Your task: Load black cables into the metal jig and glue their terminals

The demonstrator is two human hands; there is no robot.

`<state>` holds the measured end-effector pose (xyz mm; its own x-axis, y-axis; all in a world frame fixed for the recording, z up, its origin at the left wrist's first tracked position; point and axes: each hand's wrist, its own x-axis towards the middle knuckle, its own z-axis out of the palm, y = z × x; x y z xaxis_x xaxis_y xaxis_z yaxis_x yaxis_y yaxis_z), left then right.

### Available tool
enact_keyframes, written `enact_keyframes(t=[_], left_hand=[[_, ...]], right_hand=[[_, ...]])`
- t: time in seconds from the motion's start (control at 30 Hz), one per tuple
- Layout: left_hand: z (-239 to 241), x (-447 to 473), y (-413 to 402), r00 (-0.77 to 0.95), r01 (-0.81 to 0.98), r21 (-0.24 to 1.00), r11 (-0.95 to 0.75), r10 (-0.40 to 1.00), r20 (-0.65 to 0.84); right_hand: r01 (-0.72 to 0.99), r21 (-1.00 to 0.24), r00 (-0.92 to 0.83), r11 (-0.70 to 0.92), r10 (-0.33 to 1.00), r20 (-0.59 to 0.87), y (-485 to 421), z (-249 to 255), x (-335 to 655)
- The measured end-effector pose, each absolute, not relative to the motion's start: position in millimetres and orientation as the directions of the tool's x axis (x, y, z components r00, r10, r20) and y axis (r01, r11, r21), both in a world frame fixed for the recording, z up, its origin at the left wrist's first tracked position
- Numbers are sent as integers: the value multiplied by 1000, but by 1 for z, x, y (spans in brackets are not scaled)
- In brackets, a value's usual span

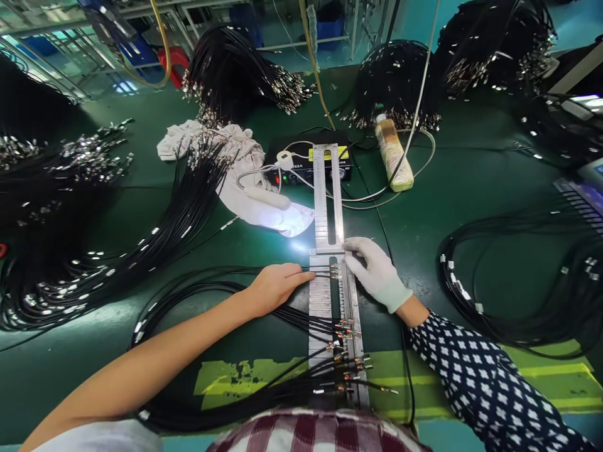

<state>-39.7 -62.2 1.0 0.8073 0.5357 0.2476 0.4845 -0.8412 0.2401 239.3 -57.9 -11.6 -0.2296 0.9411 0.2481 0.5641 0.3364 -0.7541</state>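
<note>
My bare left hand [277,287] is at the left edge of a long slotted metal fixture [320,298]. Its fingers are closed on thin black cables [324,275] that lie across the slots. My right hand [379,271], in a white glove, holds the fixture's right edge, thumb and fingers curled against the metal near the joint with an upper slotted metal piece [320,194]. Nearer my body, more black cables [301,320] cross the fixture, and their stripped ends with small metal terminals [346,329] stick out on the right.
A lit white-covered lamp [287,216] shines left of the fixture. Behind stand a black control box [301,172] and a yellowish bottle [393,154]. Cable bundles [226,69] lie at the back and left; coiled cables [464,282] lie right. Green tape [249,376] marks the front edge.
</note>
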Motion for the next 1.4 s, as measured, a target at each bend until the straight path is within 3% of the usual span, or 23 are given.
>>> enact_keyframes(t=[0.17, 0.37, 0.5, 0.63, 0.8, 0.9, 1.03, 1.2, 1.4], left_hand=[[4, -36, -71, 738, 563, 198, -802, 596, 318], [6, -38, -85, 732, 628, 213, -748, 662, 165], [20, -37, -98, 713, 626, 421, -656, 700, 30], [33, -35, -109, 755, 529, 681, -507, 647, -105], [28, -30, -106, 640, 448, 840, -307, 766, -62], [22, -29, -103, 540, 481, 802, -354, 840, 47], [19, -31, -102, 526, 577, 629, -521, 826, 202], [13, -22, -99, 620, 634, 440, -636, 758, 203], [2, -15, -91, 700, 522, 429, -737, 658, 277]], right_hand=[[565, -755, -226, 333, 942, 247, -58, -11, 239], [561, -766, -224, 315, 948, 226, -57, -11, 239], [553, -767, -226, 327, 944, 239, -58, -11, 239], [546, -772, -229, 324, 945, 235, -58, -11, 240], [546, -775, -234, 317, 946, 223, -58, -12, 240], [553, -773, -229, 312, 948, 219, -58, -12, 240], [546, -775, -234, 319, 946, 225, -58, -10, 240], [554, -770, -237, 315, 947, 217, -58, -10, 240], [546, -774, -229, 321, 946, 231, -57, -11, 240]])
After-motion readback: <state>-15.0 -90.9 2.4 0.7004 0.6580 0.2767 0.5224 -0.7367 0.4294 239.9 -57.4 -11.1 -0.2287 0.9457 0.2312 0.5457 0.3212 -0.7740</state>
